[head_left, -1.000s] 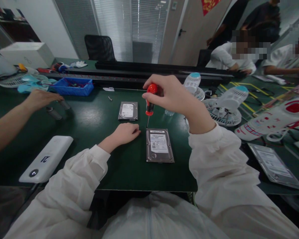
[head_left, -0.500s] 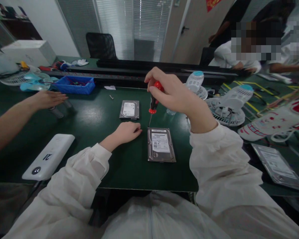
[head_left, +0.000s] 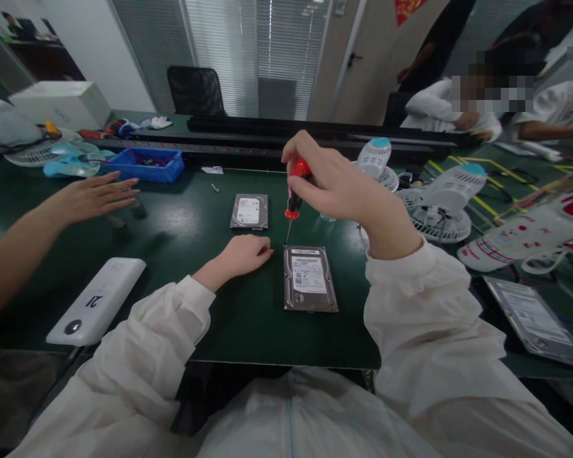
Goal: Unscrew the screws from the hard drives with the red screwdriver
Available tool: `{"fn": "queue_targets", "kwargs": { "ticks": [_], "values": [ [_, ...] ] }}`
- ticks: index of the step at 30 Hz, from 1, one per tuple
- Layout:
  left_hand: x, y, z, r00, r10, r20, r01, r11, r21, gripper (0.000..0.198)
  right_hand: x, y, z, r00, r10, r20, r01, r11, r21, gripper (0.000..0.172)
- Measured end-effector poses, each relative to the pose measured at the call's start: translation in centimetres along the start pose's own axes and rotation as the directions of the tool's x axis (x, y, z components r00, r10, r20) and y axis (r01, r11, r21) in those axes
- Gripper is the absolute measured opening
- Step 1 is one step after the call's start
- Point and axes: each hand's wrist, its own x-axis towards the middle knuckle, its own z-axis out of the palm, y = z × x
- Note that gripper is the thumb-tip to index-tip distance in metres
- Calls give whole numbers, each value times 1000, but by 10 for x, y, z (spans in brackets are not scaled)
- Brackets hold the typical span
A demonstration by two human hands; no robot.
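Note:
A silver hard drive [head_left: 310, 278] lies label up on the green table [head_left: 248, 331] in front of me. My right hand [head_left: 337, 184] is closed round a red-handled screwdriver [head_left: 295, 197], held upright with its tip at the drive's far left corner. My left hand [head_left: 246, 252] rests on the table just left of that corner, fingers curled loosely with nothing visible in them. A second hard drive [head_left: 249, 211] lies farther back.
Another person's hand [head_left: 93, 197] reaches in flat from the left over small dark cylinders. A white power bank [head_left: 98, 308] lies near left. A blue bin [head_left: 148, 164] sits at back left, white fans [head_left: 439, 197] at right, a bagged drive [head_left: 535, 318] far right.
My right hand shifted its grip on the screwdriver, lowering slightly over the drive's corner. The other person's hand on the left spread open and lifted a little.

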Motion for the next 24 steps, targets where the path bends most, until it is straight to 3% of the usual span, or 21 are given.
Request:
{"fn": "queue_targets", "kwargs": {
  "ticks": [6, 9, 14, 17, 20, 24],
  "values": [
    [0, 0, 1, 1000, 0, -4, 0, 1000, -7, 29, 2, -3, 1, 995, 98, -32, -103, 960, -262, 35],
    [0, -1, 0, 1000, 3, -1, -3, 1000, -14, 29, -1, -2, 0, 997, 70, -31, -75, 976, -206, 20],
    [0, -1, 1, 1000, 2, -3, -2, 1000, -14, 29, -1, -2, 0, 1000, 23, -6, -23, 998, -66, 29],
    [0, -1, 2, 1000, -5, -7, 5, 1000, -8, 29, 1, -4, 1, 997, 76, -32, -80, 988, -129, 26],
    [1, -1, 2, 1000, -10, -7, 10, 1000, -4, 30, 1, -3, 2, 993, 111, -51, -119, 971, -209, 35],
    [1, -1, 2, 1000, -8, -6, 8, 1000, -6, 30, -2, -1, -1, 998, 59, -22, -61, 990, -123, 21]
  ]
}}
